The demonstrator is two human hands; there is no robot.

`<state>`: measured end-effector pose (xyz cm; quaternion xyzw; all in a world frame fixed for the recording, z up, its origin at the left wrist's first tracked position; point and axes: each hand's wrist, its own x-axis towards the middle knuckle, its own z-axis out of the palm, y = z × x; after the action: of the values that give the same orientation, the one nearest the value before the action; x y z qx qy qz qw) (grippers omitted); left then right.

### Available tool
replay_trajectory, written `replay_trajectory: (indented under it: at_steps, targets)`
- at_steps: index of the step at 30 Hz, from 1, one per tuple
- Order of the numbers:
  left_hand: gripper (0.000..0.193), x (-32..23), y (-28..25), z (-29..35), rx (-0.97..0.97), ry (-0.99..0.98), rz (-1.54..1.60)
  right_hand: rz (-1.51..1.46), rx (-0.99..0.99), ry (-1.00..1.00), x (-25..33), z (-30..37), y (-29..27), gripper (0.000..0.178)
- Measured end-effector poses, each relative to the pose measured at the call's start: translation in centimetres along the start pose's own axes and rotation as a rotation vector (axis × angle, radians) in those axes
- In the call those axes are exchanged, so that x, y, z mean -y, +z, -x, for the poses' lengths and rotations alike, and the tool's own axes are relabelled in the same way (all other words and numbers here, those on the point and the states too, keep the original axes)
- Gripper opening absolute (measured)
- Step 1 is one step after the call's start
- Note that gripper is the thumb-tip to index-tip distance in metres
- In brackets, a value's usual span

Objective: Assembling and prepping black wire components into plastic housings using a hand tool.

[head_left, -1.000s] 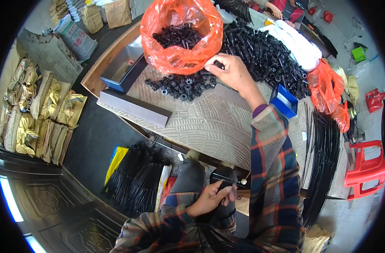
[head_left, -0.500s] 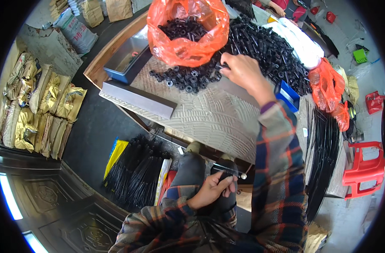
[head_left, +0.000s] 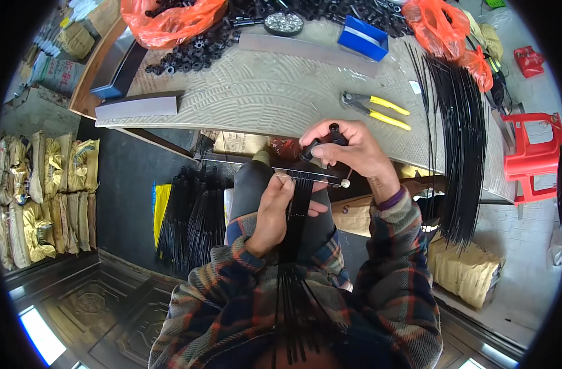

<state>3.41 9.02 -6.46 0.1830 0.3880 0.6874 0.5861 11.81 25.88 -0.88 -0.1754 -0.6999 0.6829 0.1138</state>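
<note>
My left hand (head_left: 269, 212) is closed over my lap, gripping a flat bundle of thin black cables (head_left: 301, 195) that runs down toward my chest. A thin pale rod (head_left: 315, 176) with a whitish knob at its right end lies across the bundle, at my left fingertips. Just above and to the right, my right hand (head_left: 362, 152) is closed around small black plastic fittings (head_left: 310, 149). One tubular fitting stands up between its thumb and fingers. How many it holds is partly hidden by the palm.
On the table edge ahead lie yellow-handled pliers (head_left: 379, 112), a blue bin (head_left: 363, 40), a round dish of small metal pieces (head_left: 283, 23) and a pile of black fittings (head_left: 195, 54). Long black cables (head_left: 456, 147) hang at right, near a red stool (head_left: 530, 154). More cables (head_left: 192, 215) stand at lower left.
My right hand has come from the fittings pile on the table down to my lap beside the left hand, bringing black fittings. The view has shifted, and the pliers and metal dish now show.
</note>
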Motion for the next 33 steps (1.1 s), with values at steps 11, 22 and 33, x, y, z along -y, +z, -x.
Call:
replay_trajectory:
  at_steps: [11,22,33]
  targets:
    - [0.012,2.1,2.1,2.2,-0.021,0.200,0.010,-0.147,0.001,-0.011,-0.6,2.0,1.0,0.019]
    - [0.026,1.8,3.3,3.2,0.004,0.256,0.021,-0.252,0.099,-0.174,-2.0,2.5,1.8,0.020]
    - [0.020,1.9,2.6,2.8,-0.031,0.231,-0.016,-0.089,0.131,-0.202,-1.4,2.2,2.2,0.018]
